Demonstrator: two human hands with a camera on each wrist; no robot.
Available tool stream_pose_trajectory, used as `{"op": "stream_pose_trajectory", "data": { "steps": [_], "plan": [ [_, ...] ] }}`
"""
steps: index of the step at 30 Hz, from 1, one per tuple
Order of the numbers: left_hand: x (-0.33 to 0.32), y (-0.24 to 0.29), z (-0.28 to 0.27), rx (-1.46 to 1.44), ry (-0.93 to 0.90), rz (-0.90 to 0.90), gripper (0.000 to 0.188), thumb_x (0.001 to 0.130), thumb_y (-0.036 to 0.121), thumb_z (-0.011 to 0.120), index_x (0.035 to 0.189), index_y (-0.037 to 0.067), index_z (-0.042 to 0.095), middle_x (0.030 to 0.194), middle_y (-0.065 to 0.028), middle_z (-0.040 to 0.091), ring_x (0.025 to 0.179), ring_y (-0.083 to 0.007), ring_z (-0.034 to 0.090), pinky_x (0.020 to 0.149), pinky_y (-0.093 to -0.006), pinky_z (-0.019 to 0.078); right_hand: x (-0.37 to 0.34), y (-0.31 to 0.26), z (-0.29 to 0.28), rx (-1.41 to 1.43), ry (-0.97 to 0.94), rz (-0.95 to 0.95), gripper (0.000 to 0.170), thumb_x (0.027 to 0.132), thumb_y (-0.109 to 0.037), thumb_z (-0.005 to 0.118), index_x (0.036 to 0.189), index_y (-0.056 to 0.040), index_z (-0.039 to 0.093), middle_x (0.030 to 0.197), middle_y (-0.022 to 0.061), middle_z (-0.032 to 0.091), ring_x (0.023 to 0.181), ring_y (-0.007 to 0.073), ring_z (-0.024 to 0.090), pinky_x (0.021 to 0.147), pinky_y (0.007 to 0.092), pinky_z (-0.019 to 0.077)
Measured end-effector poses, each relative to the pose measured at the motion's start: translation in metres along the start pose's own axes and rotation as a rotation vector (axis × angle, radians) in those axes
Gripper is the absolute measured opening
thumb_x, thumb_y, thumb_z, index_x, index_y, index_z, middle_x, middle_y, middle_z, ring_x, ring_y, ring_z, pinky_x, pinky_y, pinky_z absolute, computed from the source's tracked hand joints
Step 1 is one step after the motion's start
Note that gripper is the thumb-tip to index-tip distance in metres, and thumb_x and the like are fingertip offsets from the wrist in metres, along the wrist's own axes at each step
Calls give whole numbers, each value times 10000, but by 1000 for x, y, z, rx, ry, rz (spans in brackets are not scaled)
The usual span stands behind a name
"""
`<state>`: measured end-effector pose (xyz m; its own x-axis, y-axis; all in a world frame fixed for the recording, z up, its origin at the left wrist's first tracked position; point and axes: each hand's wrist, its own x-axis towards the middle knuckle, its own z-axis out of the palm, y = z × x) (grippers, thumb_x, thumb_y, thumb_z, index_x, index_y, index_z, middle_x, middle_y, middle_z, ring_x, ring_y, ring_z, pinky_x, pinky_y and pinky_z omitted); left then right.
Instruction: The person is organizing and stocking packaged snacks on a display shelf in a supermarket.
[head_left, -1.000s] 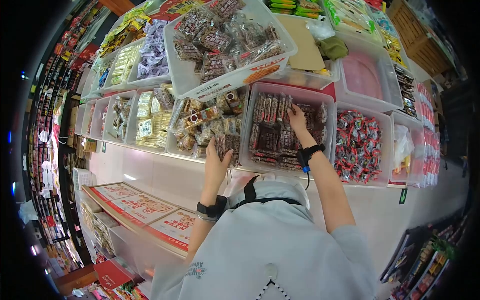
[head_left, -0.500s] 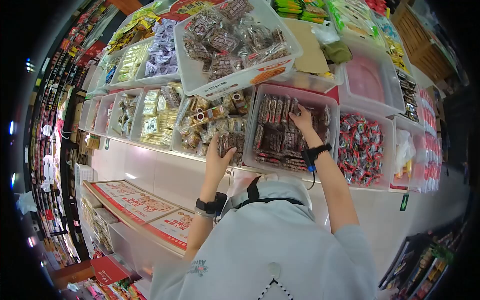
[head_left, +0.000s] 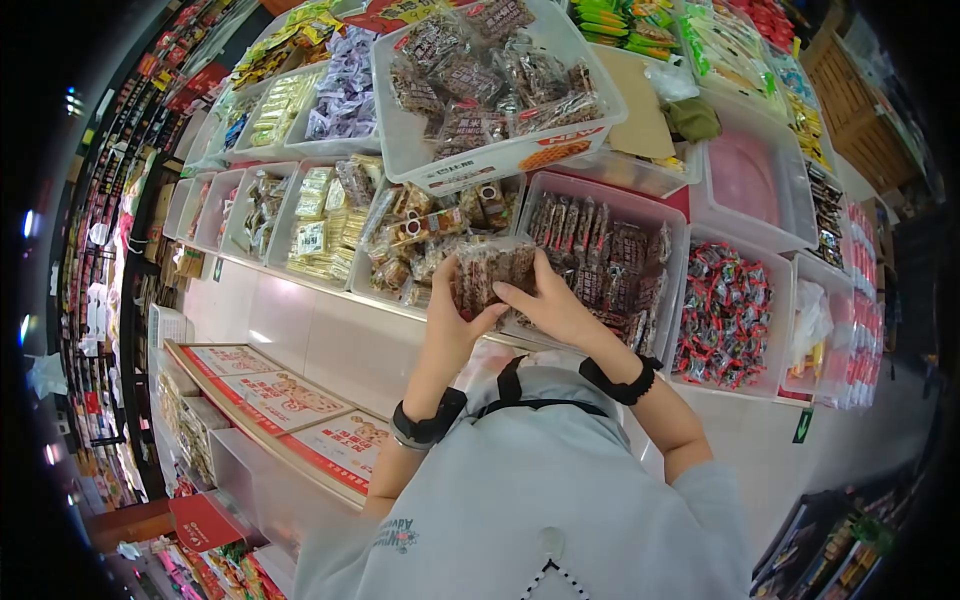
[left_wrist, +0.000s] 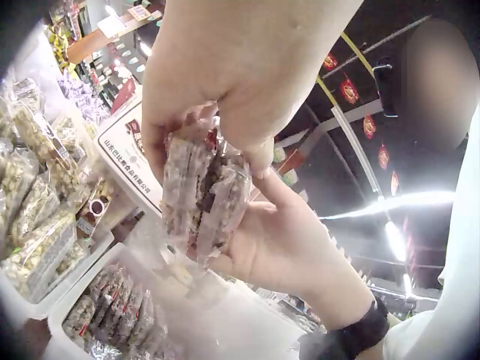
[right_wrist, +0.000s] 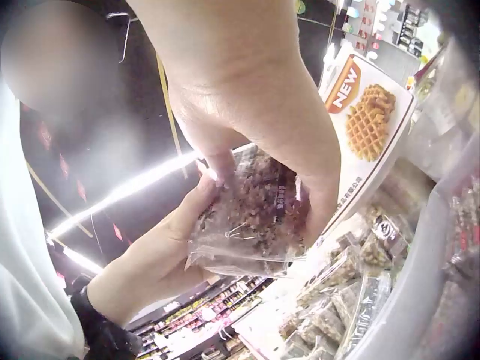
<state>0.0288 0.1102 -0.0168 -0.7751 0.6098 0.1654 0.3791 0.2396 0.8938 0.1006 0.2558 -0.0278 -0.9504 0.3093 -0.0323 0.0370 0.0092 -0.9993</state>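
The left wrist camera looks onto the narrow ends of the brown, grainy snack packets in clear plastic wrap [left_wrist: 184,187], with a dark gap between them, and onto red hanging ornaments [left_wrist: 349,91] overhead; the right wrist camera shows a broad face of the bundle instead, plus an orange NEW flash [right_wrist: 345,85] beside a golden waffle picture [right_wrist: 369,124], which appears only small in the head view.

Left to right in the head view, a translucent plastic tub [head_left: 281,245] holds flat, pale-gold packets [head_left: 315,240]; the neighbouring translucent cookie tub [head_left: 380,300] holds tan and brown cookies in clear wrappers [head_left: 420,228]; a large whitish plastic tub [head_left: 450,183], set higher and askew behind it, is loosely heaped with dark brown packets [head_left: 460,75]; a deep translucent tub [head_left: 681,260] holds similar packets in rows [head_left: 615,250]; the tub on its right [head_left: 783,320] is full of red-and-black wrapped sweets [head_left: 720,310].

The left hand [head_left: 452,310], a black band [head_left: 430,420] at its wrist, clasps the snack packets from the left; the right hand [head_left: 555,305] clasps their other end, the two thumbs close together on the near side. The bundle is held between both hands, above the near rims where the cookie tub and deep tub meet
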Motion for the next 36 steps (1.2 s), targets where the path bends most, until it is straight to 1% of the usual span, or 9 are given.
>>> {"op": "stream_pose_trajectory", "data": {
  "steps": [4, 10, 12, 14, 20, 22, 28, 32, 36],
  "plan": [
    [-2, 19, -8, -107, -68, -117, 752, 675, 50, 723, 1291, -1, 294, 1142, -149, 478, 1019, -212, 501, 820, -287, 429, -6, -7, -13, 204, -64, 28, 651, 776, -248, 658, 1253, 25, 309, 1106, 191, 512, 954, 208, 550, 814, 328, 452],
    [-4, 40, -23, 99, -222, 44, 698, 656, 28, 705, 1263, 35, 361, 1091, -158, 506, 980, -292, 525, 792, -347, 448, -31, -35, -29, -90, -118, -153, 685, 710, -134, 704, 1279, -34, 337, 1196, 135, 436, 1030, 221, 508, 860, 328, 424],
    [-3, 42, -25, 259, -356, 231, 674, 640, 55, 707, 1234, 41, 390, 1077, -173, 525, 979, -334, 516, 822, -377, 430, -35, -43, -26, -190, -110, -193, 676, 679, -145, 712, 1252, -32, 372, 1168, 155, 472, 1007, 272, 529, 876, 342, 415],
    [-2, 54, -25, 259, -426, 182, 639, 640, 77, 696, 1208, 44, 407, 1072, -184, 535, 986, -359, 503, 847, -395, 413, -39, -45, -26, -619, -216, -273, 638, 660, -160, 710, 1210, -26, 416, 1127, 183, 506, 1006, 318, 524, 879, 366, 414],
    [11, 53, -32, 180, -570, 266, 607, 671, 139, 721, 1179, 9, 416, 1071, -200, 544, 979, -344, 534, 851, -374, 431, -45, -55, -18, -474, -169, -26, 574, 666, -222, 707, 1141, -15, 461, 1073, 177, 552, 994, 336, 534, 828, 366, 436],
    [24, 53, -40, 158, -608, 291, 605, 689, 148, 705, 1196, 12, 403, 1117, -194, 515, 1008, -334, 519, 863, -369, 426, -48, -54, -14, -531, -77, 58, 553, 666, -249, 718, 1111, -22, 481, 980, 178, 590, 917, 341, 573, 774, 373, 453],
    [86, 76, -75, 245, -590, 465, 482, 768, 136, 618, 1191, 16, 421, 1150, -173, 463, 1033, -335, 487, 871, -361, 411, -74, -43, -4, -468, 410, 136, 519, 646, -94, 754, 1080, 8, 487, 963, 133, 610, 891, 164, 583, 784, 288, 457],
    [155, 98, -82, 286, -470, 643, 395, 772, 114, 599, 1120, 4, 449, 1054, -172, 490, 987, -337, 499, 846, -373, 414, -100, -46, -4, -351, 691, 102, 508, 651, -89, 752, 1072, 17, 489, 937, 113, 612, 867, 158, 576, 771, 285, 459],
    [232, 108, -62, 457, -612, 633, 359, 798, 197, 571, 1070, -6, 455, 989, -173, 493, 943, -342, 509, 798, -397, 423, -122, -52, 5, -263, 937, 137, 483, 655, -100, 748, 1049, 32, 502, 933, 123, 616, 839, 164, 590, 741, 280, 468]
  ]
}}
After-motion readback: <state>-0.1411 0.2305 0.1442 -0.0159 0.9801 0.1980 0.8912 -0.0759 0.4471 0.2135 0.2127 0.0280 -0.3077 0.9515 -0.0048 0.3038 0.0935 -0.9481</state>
